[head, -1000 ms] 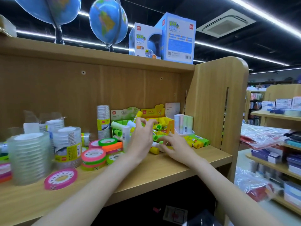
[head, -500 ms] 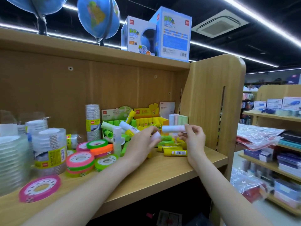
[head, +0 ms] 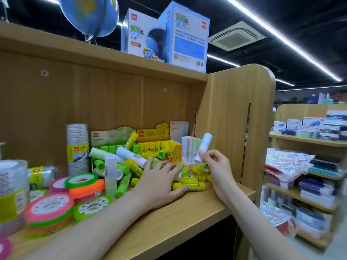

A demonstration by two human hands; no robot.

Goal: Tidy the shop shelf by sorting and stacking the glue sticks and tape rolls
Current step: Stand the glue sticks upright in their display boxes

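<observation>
**Pale stick lifted clear, now tilted toward the upright row**

Right hand point(head: 214, 164) pinches a pale glue stick point(head: 203, 147) near its lower end, thumb and fingers clamped on it. Stick is up off the pile, cap end leaning up-right, just beside the row of pastel sticks point(head: 190, 147) standing against the shelf's right wall. Half a second ago the same stick lay flat between both hands, one hand at each end; now only the right has it and it is swung near upright.

Left hand point(head: 159, 182) has let go and dropped flat onto the loose pile of glue sticks point(head: 135, 166), fingers spread and straight, resting over yellow and green ones, gripping nothing. One yellow stick point(head: 188, 186) lies on the shelf board point(head: 197, 207) just by its fingertips.

Meaning for the task: judged as one stick sorted out of the jumble and headed for the standing pastel group; not yet set down. Pile is still large and mixed, and the yellow display box point(head: 159, 145) behind it looks partly filled. Coloured tape rolls point(head: 82, 186) at left sit in short stacks, untouched by either hand. Task looks early.
</observation>
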